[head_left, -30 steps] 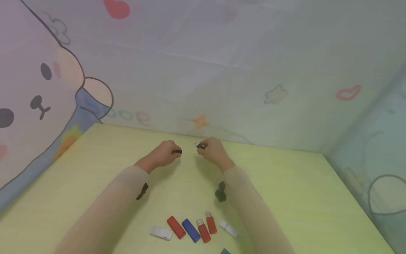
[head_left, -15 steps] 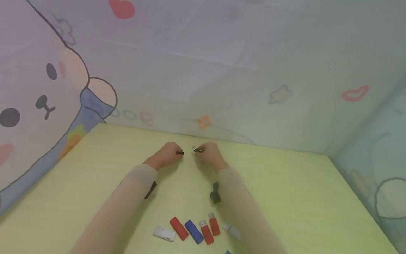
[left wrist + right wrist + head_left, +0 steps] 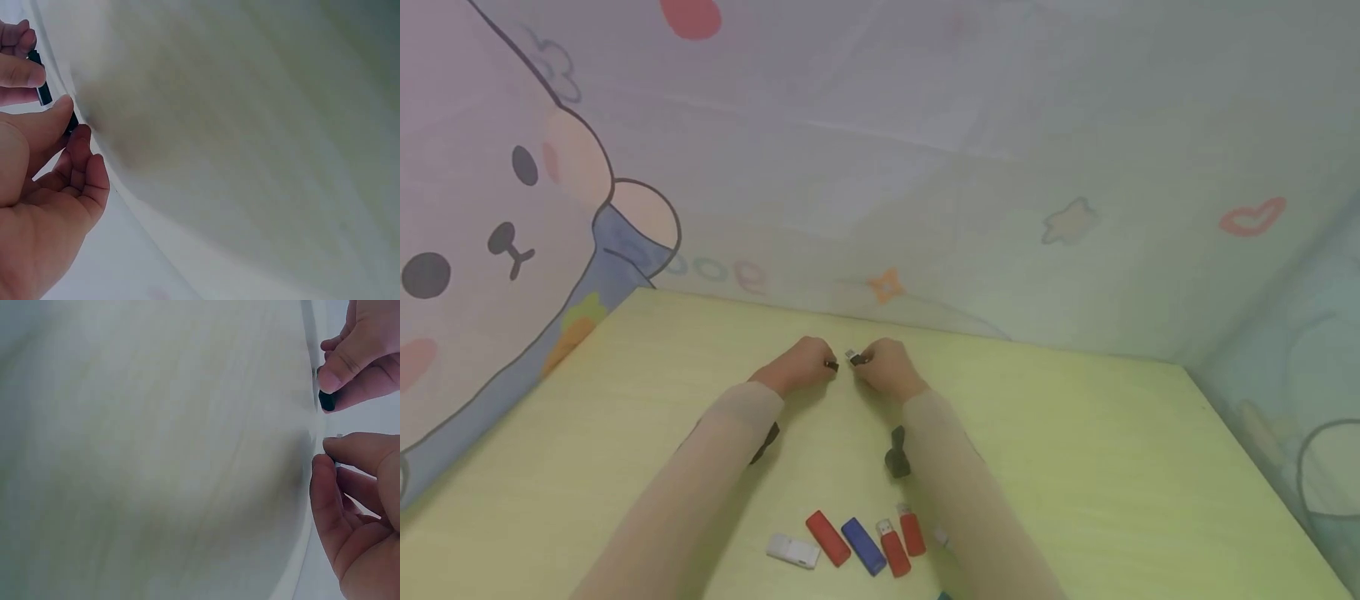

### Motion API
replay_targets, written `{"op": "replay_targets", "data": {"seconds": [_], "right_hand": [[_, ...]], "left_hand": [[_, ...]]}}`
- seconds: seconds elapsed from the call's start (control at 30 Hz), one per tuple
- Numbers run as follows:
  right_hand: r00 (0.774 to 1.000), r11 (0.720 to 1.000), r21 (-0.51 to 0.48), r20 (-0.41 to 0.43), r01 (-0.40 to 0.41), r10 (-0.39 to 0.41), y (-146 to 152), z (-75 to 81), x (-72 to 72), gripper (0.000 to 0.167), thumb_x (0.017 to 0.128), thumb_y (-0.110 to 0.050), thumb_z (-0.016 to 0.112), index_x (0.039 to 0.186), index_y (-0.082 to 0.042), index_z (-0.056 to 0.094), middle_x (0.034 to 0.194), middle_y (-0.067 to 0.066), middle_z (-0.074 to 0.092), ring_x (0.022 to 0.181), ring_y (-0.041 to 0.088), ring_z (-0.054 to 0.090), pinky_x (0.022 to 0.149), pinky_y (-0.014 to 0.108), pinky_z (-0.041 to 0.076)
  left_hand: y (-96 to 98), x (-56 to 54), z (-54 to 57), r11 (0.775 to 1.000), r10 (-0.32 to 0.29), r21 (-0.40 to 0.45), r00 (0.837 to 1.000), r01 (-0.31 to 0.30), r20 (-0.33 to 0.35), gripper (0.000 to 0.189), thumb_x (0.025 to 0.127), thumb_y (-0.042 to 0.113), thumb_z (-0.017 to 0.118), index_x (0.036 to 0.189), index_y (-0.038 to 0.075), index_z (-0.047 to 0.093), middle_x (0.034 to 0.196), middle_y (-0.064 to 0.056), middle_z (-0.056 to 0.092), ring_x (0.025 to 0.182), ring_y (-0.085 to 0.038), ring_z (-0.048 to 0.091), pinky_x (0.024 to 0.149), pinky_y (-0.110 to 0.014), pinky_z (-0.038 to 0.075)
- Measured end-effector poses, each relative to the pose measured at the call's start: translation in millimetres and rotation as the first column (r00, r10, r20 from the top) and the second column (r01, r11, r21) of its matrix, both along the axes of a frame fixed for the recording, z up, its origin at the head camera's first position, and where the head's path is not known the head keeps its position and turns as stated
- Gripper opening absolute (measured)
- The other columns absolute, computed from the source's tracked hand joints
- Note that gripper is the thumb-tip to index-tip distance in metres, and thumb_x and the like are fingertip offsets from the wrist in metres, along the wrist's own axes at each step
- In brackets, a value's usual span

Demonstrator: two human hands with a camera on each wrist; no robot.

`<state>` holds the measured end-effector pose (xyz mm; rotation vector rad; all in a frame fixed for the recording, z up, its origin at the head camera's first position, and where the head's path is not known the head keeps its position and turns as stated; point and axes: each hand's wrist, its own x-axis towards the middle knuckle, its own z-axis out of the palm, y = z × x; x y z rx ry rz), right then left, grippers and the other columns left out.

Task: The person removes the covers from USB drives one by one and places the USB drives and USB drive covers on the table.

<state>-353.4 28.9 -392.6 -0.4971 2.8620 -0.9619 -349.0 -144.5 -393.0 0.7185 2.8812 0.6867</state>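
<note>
Above the back of the table, my left hand (image 3: 805,364) pinches a small black USB stick cap (image 3: 832,365) between thumb and fingers. A short gap to its right, my right hand (image 3: 891,368) pinches a black USB stick (image 3: 857,359), its bare metal plug pointing left toward the cap. In the left wrist view the cap (image 3: 73,122) is mostly covered by the fingertips. The right wrist view shows the dark end of the cap (image 3: 327,400) under the left thumb; the right fingertips hide most of the stick there.
Near the front of the yellow table (image 3: 1075,467) lie a white USB stick (image 3: 793,551), a red one (image 3: 828,537), a blue one (image 3: 863,546) and two red ones with bare plugs (image 3: 893,548). Another white piece (image 3: 942,536) is partly behind the right sleeve. A printed cloth (image 3: 850,167) hangs behind.
Both hands have come closer together, the right one moving left and slightly down. The gap between the plug and the cap has narrowed. The right sleeve now covers more of the white piece.
</note>
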Motion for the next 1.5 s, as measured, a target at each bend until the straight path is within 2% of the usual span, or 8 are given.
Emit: {"op": "replay_targets", "data": {"seconds": [0.13, 0.4, 0.53, 0.77, 1.1, 1.3, 1.4, 1.5], "right_hand": [[1.0, 1.0, 0.004, 0.015, -0.014, 0.014, -1.5, -0.7, -0.1, 0.016, 0.086, -0.009, 0.066, 0.08, 0.003, 0.074, 0.051, -0.005, 0.048, 0.048, 0.007, 0.042, 0.049, 0.018, 0.036], [0.999, 1.0, 0.005, 0.043, -0.014, 0.014, -3.9, -2.7, -1.0, 0.022, 0.087, -0.008, 0.066, 0.069, 0.003, 0.071, 0.045, -0.007, 0.044, 0.045, 0.007, 0.039, 0.047, 0.017, 0.034], [0.998, 1.0, 0.021, 0.055, -0.002, 0.001, -4.3, -3.4, 0.4, 0.018, 0.088, -0.009, 0.065, 0.077, 0.003, 0.074, 0.05, -0.004, 0.048, 0.049, 0.008, 0.041, 0.05, 0.018, 0.035], [0.998, 1.0, 0.029, 0.06, 0.012, -0.014, -4.6, -3.1, 5.3, 0.017, 0.088, -0.011, 0.065, 0.091, 0.003, 0.075, 0.076, 0.004, 0.061, 0.066, 0.013, 0.048, 0.064, 0.023, 0.042], [0.999, 0.999, 0.046, 0.04, 0.003, -0.004, -4.3, -3.1, 4.3, 0.019, 0.088, -0.009, 0.062, 0.077, 0.002, 0.073, 0.061, -0.002, 0.047, 0.063, 0.013, 0.042, 0.06, 0.021, 0.034], [0.999, 0.999, 0.036, 0.042, 0.0, -0.001, -3.0, -3.7, 2.0, 0.039, 0.087, -0.01, 0.063, 0.05, -0.008, 0.049, 0.048, -0.005, 0.034, 0.049, 0.009, 0.032, 0.049, 0.02, 0.027], [0.998, 1.0, 0.02, 0.055, 0.0, -0.001, -3.0, -3.4, 1.6, 0.049, 0.087, -0.011, 0.064, 0.047, -0.013, 0.036, 0.045, -0.007, 0.028, 0.044, 0.007, 0.026, 0.045, 0.019, 0.023], [0.999, 1.0, 0.028, 0.053, 0.009, -0.01, -2.5, -4.5, 1.1, 0.046, 0.089, -0.016, 0.065, 0.051, -0.011, 0.039, 0.047, -0.004, 0.034, 0.045, 0.008, 0.029, 0.045, 0.02, 0.026]], "left_hand": [[2.5, -1.0, 1.1, 1.0, 0.016, -0.015, 1.0, -0.016, 0.021, 0.044, 0.085, -0.001, 0.061, 0.053, 0.015, 0.035, 0.055, 0.005, 0.027, 0.056, -0.01, 0.026, 0.056, -0.022, 0.024], [6.5, -0.6, 2.0, 0.999, 0.026, -0.043, 0.999, -0.025, 0.029, 0.041, 0.087, 0.0, 0.061, 0.054, 0.013, 0.042, 0.056, 0.004, 0.031, 0.057, -0.011, 0.029, 0.057, -0.023, 0.025], [7.0, -1.5, -0.1, 0.998, 0.033, -0.057, 0.999, -0.031, 0.039, 0.037, 0.087, 0.001, 0.062, 0.055, 0.011, 0.047, 0.057, 0.004, 0.035, 0.057, -0.011, 0.03, 0.057, -0.022, 0.027], [5.9, -1.9, -2.6, 0.997, 0.046, -0.071, 0.998, -0.043, 0.049, 0.029, 0.086, 0.003, 0.062, 0.058, 0.007, 0.054, 0.06, 0.003, 0.041, 0.058, -0.011, 0.033, 0.056, -0.022, 0.029], [5.8, -0.9, 1.3, 0.998, 0.03, -0.056, 0.999, -0.028, 0.036, 0.037, 0.084, 0.001, 0.061, 0.054, 0.013, 0.044, 0.057, 0.004, 0.035, 0.055, -0.011, 0.029, 0.055, -0.022, 0.026], [6.0, -1.9, 2.2, 0.998, 0.02, -0.063, 0.999, -0.017, 0.043, 0.039, 0.085, 0.002, 0.061, 0.054, 0.014, 0.04, 0.056, 0.004, 0.032, 0.055, -0.01, 0.027, 0.055, -0.022, 0.025], [5.1, -2.1, 1.6, 0.998, 0.023, -0.054, 0.998, -0.02, 0.06, 0.039, 0.085, 0.002, 0.06, 0.055, 0.014, 0.039, 0.056, 0.004, 0.031, 0.054, -0.01, 0.027, 0.055, -0.022, 0.026], [4.6, -1.8, 0.5, 0.999, 0.023, -0.041, 0.997, -0.02, 0.07, 0.038, 0.085, 0.002, 0.06, 0.055, 0.014, 0.039, 0.056, 0.004, 0.03, 0.054, -0.01, 0.027, 0.054, -0.022, 0.025]]}}
